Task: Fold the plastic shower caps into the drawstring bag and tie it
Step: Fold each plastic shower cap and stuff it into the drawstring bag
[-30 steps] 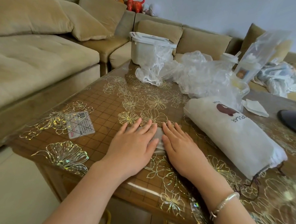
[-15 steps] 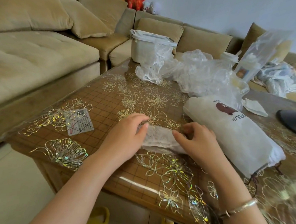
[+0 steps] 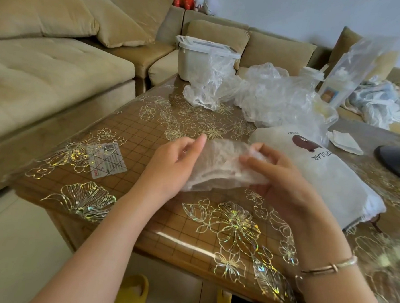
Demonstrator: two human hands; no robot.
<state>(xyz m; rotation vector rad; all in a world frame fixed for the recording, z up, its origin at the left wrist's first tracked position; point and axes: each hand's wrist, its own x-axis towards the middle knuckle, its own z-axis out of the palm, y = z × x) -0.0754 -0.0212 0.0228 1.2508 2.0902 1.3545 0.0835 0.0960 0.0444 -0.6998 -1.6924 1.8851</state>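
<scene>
Two hands lift a folded shower cap (image 3: 219, 166) just above the surface (image 3: 148, 148): the left hand (image 3: 177, 166) grips its left end, the right hand (image 3: 278, 178) pinches its right end. Just right lies the white drawstring bag (image 3: 327, 179); beyond, a heap of loose plastic caps (image 3: 273, 97).

A tan corduroy sectional sofa (image 3: 59, 74) is filling the upper left of the frame, wrapping round a brown flower-patterned table (image 3: 149, 134); a pale wall (image 3: 294, 10) is catching soft daylight along the top, and pale floor tiles (image 3: 15, 246) are showing lower left.
</scene>
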